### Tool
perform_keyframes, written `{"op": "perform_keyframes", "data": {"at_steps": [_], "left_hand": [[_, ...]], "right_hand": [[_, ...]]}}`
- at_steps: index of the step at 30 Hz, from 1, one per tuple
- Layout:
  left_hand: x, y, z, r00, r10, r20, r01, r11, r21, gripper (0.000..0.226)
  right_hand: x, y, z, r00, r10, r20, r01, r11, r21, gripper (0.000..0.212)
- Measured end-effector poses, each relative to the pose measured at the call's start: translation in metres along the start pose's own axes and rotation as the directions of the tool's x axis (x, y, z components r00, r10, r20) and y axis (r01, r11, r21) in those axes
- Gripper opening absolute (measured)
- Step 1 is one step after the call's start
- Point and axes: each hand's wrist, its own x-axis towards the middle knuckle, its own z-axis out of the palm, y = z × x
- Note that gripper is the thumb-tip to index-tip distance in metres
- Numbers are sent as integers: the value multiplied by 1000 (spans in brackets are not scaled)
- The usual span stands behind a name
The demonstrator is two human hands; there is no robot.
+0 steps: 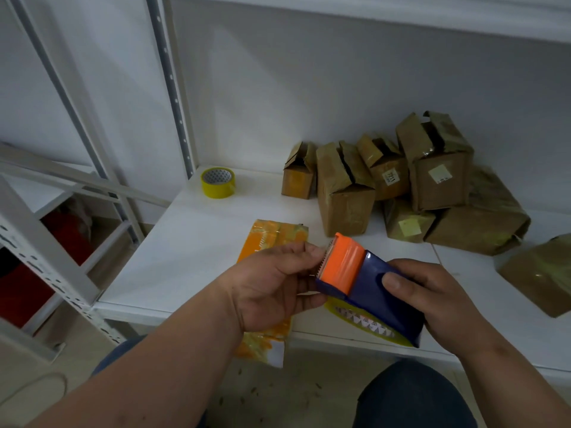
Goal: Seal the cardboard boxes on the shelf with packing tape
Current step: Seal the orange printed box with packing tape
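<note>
Your right hand (438, 301) gripping the blue-and-orange handheld tape dispenser (367, 285), your left hand (272, 285) pinching at its serrated edge, brown cardboard boxes (346, 189) beyond on the white shelf (191, 251)

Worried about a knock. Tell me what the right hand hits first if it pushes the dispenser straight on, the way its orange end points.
Probably the left hand, whose fingertips already sit at the toothed orange end of the tape dispenser held by the right hand. Beyond that lies the orange packet, though depth is unclear.
</note>
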Motion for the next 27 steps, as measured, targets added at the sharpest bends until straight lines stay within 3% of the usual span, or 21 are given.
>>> {"op": "perform_keyframes", "data": {"at_steps": [5,9,12,14,17,19,21,24,27], "left_hand": [[-2,-2,-1,998,-1,-63,3,1000,23,9],[-7,2,0,994,-19,-112,24,999,39,25],[-10,7,0,992,-56,-115,55,998,-13,47],[-10,10,1,989,-58,-134,57,998,-7,50],[-9,10,2,975,14,-221,25,985,172,22],[-7,9,2,962,81,-261,5,949,315,12],[-6,9,2,936,172,-308,-28,906,422,13],[-3,12,3,868,345,-359,-52,780,624,16],[-2,16,-1,835,417,-358,-88,745,661,16]], "right_hand": [[-4,-2,3,1000,1,6,-1,1000,-1,76],[-5,-3,0,1000,-8,11,9,998,-59,76],[-2,-5,-2,999,-31,12,32,993,-113,64],[0,-7,-2,999,-41,19,44,990,-138,56],[2,-7,-4,997,-63,36,69,979,-191,60],[3,-7,-4,997,-60,46,69,973,-220,47],[5,-6,-3,998,-43,52,54,966,-251,35],[9,-3,-2,996,-47,71,66,950,-305,39],[17,-2,-4,995,-54,88,81,937,-340,42]]}}
